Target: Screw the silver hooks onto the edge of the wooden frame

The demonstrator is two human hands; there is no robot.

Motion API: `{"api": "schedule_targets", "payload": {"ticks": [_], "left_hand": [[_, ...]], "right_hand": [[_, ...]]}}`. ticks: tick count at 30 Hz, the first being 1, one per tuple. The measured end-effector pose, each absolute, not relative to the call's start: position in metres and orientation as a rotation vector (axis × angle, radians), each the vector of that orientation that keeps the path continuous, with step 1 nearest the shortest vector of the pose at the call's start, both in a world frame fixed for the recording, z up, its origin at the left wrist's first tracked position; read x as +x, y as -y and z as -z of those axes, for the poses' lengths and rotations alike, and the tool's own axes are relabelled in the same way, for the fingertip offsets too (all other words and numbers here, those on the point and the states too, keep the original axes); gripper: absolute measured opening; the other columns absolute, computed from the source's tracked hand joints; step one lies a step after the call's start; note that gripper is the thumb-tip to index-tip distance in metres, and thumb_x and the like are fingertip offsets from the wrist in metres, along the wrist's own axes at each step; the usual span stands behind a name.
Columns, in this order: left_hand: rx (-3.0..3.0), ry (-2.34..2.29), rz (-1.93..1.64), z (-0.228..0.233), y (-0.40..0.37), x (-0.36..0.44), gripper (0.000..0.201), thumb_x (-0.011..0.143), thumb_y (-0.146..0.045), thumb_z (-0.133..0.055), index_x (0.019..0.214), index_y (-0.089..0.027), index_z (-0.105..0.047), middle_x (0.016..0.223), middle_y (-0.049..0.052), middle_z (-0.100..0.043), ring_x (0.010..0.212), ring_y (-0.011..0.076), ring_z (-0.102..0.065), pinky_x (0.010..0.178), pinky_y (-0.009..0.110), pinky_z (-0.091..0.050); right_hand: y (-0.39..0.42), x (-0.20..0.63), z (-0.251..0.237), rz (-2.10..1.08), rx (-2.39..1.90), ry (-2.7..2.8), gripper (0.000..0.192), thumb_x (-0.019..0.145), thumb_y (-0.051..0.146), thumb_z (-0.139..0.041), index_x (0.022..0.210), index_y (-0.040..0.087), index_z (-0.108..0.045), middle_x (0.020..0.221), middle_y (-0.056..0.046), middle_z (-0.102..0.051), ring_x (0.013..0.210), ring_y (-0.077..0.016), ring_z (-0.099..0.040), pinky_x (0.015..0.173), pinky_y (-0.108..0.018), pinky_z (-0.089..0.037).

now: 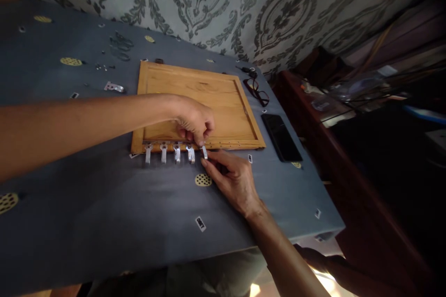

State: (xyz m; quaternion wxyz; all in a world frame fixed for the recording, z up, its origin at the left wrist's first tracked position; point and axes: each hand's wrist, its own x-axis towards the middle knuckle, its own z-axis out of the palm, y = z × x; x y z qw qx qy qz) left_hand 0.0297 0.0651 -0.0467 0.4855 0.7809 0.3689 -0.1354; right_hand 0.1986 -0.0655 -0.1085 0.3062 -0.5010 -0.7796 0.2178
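Note:
A framed wooden board lies flat on the blue patterned cloth. Along its near edge hang several metal hooks in a row. At the right end of that row, my right hand pinches a metal hook between thumb and fingers against the edge. My left hand reaches across the board from the left, its fingers closed at the top of the same hook. Whatever those left fingertips hold, if anything, is too small to make out.
A loose metal hook and small screws lie left of the board, with a dark tangled item behind. To the right are keys, glasses and a black phone. The patterned wall rises behind.

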Motion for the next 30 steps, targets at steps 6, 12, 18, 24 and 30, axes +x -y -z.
{"api": "schedule_targets", "payload": {"ticks": [6, 12, 18, 24, 30], "left_hand": [[1.915, -0.888, 0.35, 0.047, -0.066, 0.029, 0.01, 0.072, -0.018, -0.064, 0.067, -0.017, -0.055, 0.058, -0.004, -0.054, 0.058, 0.0098, -0.05, 0.061, 0.023, -0.039], [1.929, -0.821, 0.345, 0.051, -0.07, 0.028, 0.012, 0.073, -0.021, -0.067, 0.067, -0.016, -0.058, 0.058, -0.004, -0.054, 0.058, 0.0092, -0.049, 0.064, 0.025, -0.038], [1.926, -0.79, 0.333, 0.055, -0.073, 0.025, 0.01, 0.07, -0.023, -0.068, 0.068, -0.017, -0.061, 0.061, -0.002, -0.057, 0.06, 0.0106, -0.05, 0.063, 0.026, -0.039], [1.921, -0.795, 0.329, 0.054, -0.073, 0.023, 0.012, 0.069, -0.028, -0.07, 0.07, -0.018, -0.063, 0.061, -0.002, -0.058, 0.063, 0.0109, -0.051, 0.064, 0.025, -0.041], [1.936, -0.829, 0.301, 0.047, -0.072, 0.016, 0.01, 0.076, -0.026, -0.059, 0.079, -0.017, -0.064, 0.069, -0.001, -0.064, 0.066, 0.0119, -0.059, 0.067, 0.025, -0.046]], "right_hand": [[0.065, 0.199, 0.111, -0.557, -1.314, 2.062, 0.023, 0.096, 0.029, -0.061, 0.093, 0.016, -0.079, 0.071, -0.004, -0.071, 0.061, -0.0145, -0.061, 0.059, -0.028, -0.048], [0.065, 0.2, 0.113, -0.573, -1.325, 2.049, 0.023, 0.096, 0.033, -0.062, 0.093, 0.018, -0.079, 0.071, -0.003, -0.071, 0.061, -0.0141, -0.061, 0.06, -0.026, -0.047], [0.065, 0.2, 0.112, -0.601, -1.348, 2.051, 0.024, 0.096, 0.033, -0.061, 0.095, 0.018, -0.08, 0.072, -0.003, -0.07, 0.062, -0.0142, -0.061, 0.061, -0.028, -0.047], [0.066, 0.2, 0.112, -0.61, -1.346, 2.038, 0.025, 0.095, 0.033, -0.061, 0.096, 0.018, -0.08, 0.072, -0.004, -0.071, 0.062, -0.0143, -0.06, 0.061, -0.028, -0.047], [0.065, 0.199, 0.112, -0.614, -1.342, 2.021, 0.024, 0.094, 0.034, -0.062, 0.094, 0.018, -0.08, 0.072, -0.003, -0.07, 0.062, -0.0145, -0.06, 0.061, -0.028, -0.047]]}}
